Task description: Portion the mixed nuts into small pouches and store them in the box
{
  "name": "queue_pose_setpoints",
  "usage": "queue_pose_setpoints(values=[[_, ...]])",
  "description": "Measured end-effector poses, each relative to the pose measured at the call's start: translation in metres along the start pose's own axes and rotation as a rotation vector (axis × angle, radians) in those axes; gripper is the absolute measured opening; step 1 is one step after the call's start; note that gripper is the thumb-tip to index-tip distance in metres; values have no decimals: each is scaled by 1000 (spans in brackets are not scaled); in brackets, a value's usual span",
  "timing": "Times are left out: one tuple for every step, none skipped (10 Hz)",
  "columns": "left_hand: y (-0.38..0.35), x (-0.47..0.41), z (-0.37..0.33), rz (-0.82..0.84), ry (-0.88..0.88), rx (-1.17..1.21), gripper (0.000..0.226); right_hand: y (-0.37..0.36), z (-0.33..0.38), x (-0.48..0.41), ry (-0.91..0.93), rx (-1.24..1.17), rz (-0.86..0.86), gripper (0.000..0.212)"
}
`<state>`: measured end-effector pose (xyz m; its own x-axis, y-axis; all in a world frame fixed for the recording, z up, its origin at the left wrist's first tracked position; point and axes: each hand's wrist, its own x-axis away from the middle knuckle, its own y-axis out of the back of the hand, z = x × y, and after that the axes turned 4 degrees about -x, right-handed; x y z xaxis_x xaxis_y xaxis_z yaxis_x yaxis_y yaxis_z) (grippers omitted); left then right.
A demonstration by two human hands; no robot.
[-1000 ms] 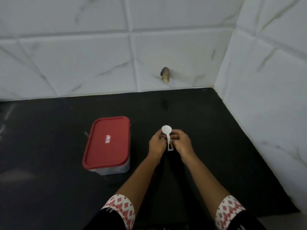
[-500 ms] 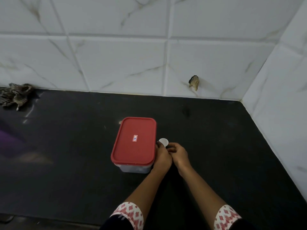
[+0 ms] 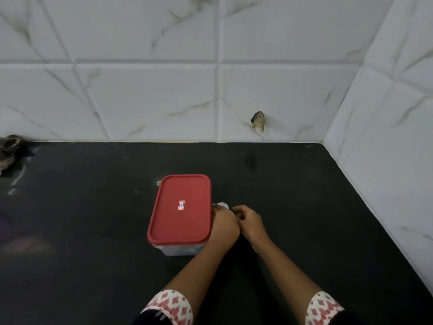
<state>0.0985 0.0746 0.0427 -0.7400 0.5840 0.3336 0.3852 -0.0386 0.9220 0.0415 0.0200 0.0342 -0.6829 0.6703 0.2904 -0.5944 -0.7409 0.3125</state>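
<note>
Arriving beside the closed box (image 3: 180, 226), left hand (image 3: 223, 224) fingers grasp scoop (image 3: 222, 205); right hand (image 3: 250, 222) grasp untellable; portioning not begun.

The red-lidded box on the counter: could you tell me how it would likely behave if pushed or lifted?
The red-lidded box is low and wide, so it would probably slide on the smooth black counter rather than tip. Its lid and clear plastic walls look rigid, so it should stay stiff when gripped. Weight is hard to judge.
</note>
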Motion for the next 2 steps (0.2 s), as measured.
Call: queue_pose_setpoints(values=[[19, -9, -6, -52, -27, 154, 50, 12, 15, -15, 58, 118, -12, 30], [59, -9, -10, -64, -72, 272, 58, 28, 45, -31, 134, 185, -49, 30]])
